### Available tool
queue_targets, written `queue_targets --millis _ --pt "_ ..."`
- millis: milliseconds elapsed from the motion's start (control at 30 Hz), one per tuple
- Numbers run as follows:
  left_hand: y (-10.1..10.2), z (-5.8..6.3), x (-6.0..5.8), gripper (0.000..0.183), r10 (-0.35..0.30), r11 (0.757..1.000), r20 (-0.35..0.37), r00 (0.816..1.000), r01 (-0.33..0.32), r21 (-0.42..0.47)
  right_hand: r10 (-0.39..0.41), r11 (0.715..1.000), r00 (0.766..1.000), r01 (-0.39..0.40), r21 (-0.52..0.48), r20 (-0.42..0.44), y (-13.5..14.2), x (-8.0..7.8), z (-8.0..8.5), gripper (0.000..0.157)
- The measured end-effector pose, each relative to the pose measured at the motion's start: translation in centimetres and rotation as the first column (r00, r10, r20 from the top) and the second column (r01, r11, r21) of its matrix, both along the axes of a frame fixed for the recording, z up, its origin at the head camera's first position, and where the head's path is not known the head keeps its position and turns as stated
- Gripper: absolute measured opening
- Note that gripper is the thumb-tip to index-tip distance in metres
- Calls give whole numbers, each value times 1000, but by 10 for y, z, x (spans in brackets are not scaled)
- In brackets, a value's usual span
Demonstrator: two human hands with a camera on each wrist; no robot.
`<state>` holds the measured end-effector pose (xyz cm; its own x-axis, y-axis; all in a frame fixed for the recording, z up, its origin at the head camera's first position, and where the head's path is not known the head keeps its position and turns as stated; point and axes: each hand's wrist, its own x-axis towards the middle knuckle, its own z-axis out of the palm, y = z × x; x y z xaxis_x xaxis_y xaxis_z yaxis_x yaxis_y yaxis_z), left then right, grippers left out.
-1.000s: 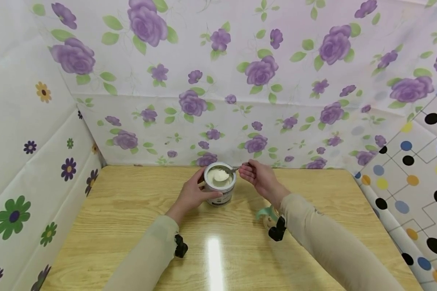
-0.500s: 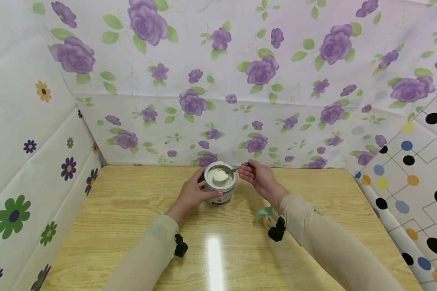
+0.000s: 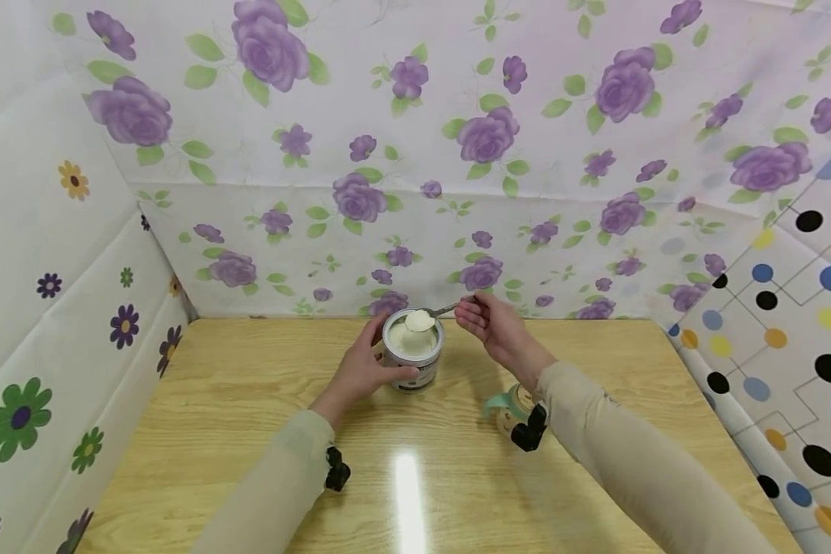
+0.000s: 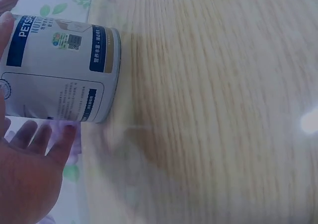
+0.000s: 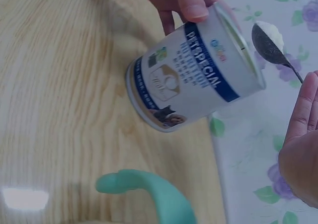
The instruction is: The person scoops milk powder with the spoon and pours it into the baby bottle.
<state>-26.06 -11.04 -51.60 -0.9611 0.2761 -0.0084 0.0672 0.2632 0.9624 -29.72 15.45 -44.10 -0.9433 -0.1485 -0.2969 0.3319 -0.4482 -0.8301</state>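
A white can of pale powder, labelled PETSPECIAL, stands on the table near its back edge. My left hand grips its left side, thumb across the front; the left wrist view also shows this hand around the can. My right hand pinches the handle of a metal spoon, whose bowl carries a heap of powder above the can's open top. In the right wrist view the spoon is level with the can's rim, apart from it.
A cup with a mint-green handle stands under my right forearm, partly hidden by the wrist camera. Floral cloth hangs behind the wooden table; more patterned cloth borders both sides.
The loaded spoon has risen from inside the can to above its rim. My right hand has lifted slightly; my left hand still holds the can. The head view has shifted slightly.
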Motion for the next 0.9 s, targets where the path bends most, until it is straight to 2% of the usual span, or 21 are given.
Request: queue_targets --millis 100,267,600,700,800,900 --pt "-4 8 0 125 -3 1000 -15 1000 3 -30 4 1000 1000 -4 -5 -11 3 1 10 33" --pt "-8 25 0 124 -19 997 -64 998 14 -76 -8 999 1000 7 -31 -16 15 4 23 33" --pt "0 59 7 123 -43 984 -162 986 13 -177 -8 998 999 6 -61 -33 56 16 35 35" --pt "9 72 12 123 -74 983 -194 978 38 -182 -3 996 1000 1 -85 -30 67 20 37 36" --pt "20 83 17 122 -128 980 -221 967 90 -176 0 995 1000 -2 -99 -30 79 26 39 37" --pt "30 90 22 120 -167 974 -222 961 126 -190 3 995 1000 -6 -99 -31 90 33 40 38"
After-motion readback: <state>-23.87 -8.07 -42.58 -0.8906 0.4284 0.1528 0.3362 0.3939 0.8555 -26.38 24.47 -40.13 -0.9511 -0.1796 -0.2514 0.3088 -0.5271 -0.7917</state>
